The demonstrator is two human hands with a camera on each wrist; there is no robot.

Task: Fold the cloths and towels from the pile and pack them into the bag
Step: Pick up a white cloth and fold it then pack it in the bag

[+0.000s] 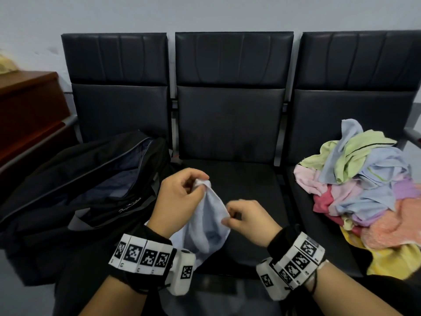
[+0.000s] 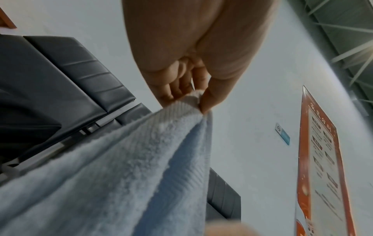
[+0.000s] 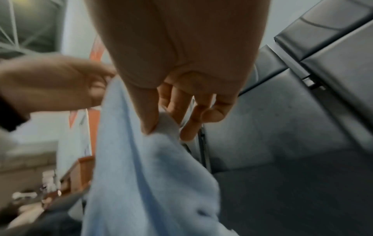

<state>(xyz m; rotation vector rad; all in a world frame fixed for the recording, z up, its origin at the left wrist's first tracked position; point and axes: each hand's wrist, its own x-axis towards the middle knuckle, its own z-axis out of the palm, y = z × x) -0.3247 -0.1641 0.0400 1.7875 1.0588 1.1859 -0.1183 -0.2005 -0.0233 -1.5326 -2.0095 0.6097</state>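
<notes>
Left hand (image 1: pixel 175 197) pinches the top corner of a light blue towel (image 1: pixel 209 226) and right hand (image 1: pixel 248 221) pinches its right edge, hands close together but apart, the towel hanging between them over the near part of the middle seat (image 1: pixel 246 179) of a black three-seat bench. Open black bag (image 1: pixel 91 185) lies on the left seat just beside the left hand, and the mixed-colour pile of cloths (image 1: pixel 364 188) sits on the right seat, well apart from the hands. A brown wooden cabinet (image 1: pixel 29 115) stands far left past the bag, an orange poster (image 2: pixel 322 167) hangs on the wall, and both wrists wear marker bands (image 1: pixel 143 254).
</notes>
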